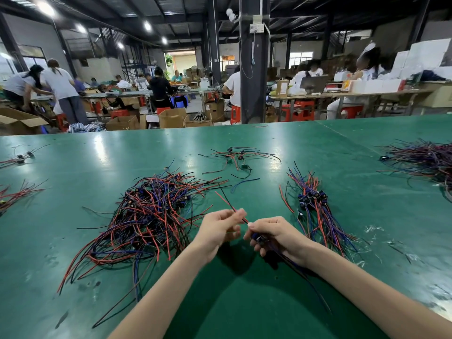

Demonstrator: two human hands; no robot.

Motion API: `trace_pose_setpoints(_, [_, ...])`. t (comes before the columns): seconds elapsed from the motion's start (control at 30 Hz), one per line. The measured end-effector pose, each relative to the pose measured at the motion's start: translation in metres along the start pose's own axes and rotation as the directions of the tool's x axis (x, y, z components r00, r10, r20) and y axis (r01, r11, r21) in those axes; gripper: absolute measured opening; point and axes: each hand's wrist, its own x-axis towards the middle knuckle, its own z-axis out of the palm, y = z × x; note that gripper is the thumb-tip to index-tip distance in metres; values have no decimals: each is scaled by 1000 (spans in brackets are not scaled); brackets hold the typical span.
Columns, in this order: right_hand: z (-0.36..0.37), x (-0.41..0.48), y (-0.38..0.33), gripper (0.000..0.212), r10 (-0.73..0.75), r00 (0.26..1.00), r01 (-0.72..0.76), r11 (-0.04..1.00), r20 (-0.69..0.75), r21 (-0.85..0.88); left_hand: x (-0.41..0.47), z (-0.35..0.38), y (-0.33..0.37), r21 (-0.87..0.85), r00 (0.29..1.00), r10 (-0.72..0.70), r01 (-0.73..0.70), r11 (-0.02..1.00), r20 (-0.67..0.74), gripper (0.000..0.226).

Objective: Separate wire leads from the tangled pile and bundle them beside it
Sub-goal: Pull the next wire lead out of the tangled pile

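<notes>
A tangled pile of red, blue and black wire leads lies on the green table, left of my hands. To the right lies a straighter bundle of leads with blue connectors. My left hand pinches the red and black wires of one lead, which stick up and away. My right hand grips that lead's blue connector; dark wires trail from it under my right forearm toward the near edge.
A small group of leads lies farther back at centre, a large heap at the far right, and smaller clusters at the left edge. Beyond the table people work at benches among cardboard boxes and red stools.
</notes>
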Motion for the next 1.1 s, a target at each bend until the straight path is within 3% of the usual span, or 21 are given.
trace_pose_setpoints(0.07, [0, 0, 0, 27, -10, 1000, 10, 1000, -14, 13, -5, 6, -4, 83, 998, 23, -27, 996, 51, 15])
trace_pose_setpoints(0.37, [-1, 0, -1, 24, -18, 1000, 18, 1000, -24, -9, -6, 9, -1, 238, 973, 232, -226, 945, 4, 14])
trace_pose_setpoints(0.57, [0, 0, 0, 19, -16, 999, 16, 1000, -38, 10, -5, 8, -3, 524, 893, 449, -403, 750, 44, 13])
trace_pose_setpoints(0.63, [-1, 0, 0, 19, -17, 999, 18, 1000, -37, 13, -5, 8, -3, 544, 884, 465, -409, 733, 38, 12])
trace_pose_setpoints(0.8, [0, -1, -2, 26, -19, 1000, 19, 1000, -7, -11, -4, 8, -4, 185, 965, 238, -215, 959, -110, 16])
trace_pose_setpoints(0.97, [1, -2, -1, 29, -27, 1000, 28, 998, 16, -57, 3, -6, 8, -105, 970, 101, -127, 986, -223, 18])
trace_pose_setpoints(1.1, [3, -3, 0, 29, -37, 999, 39, 995, 18, -93, 5, -22, 19, -193, 958, 40, -98, 976, -285, 16])
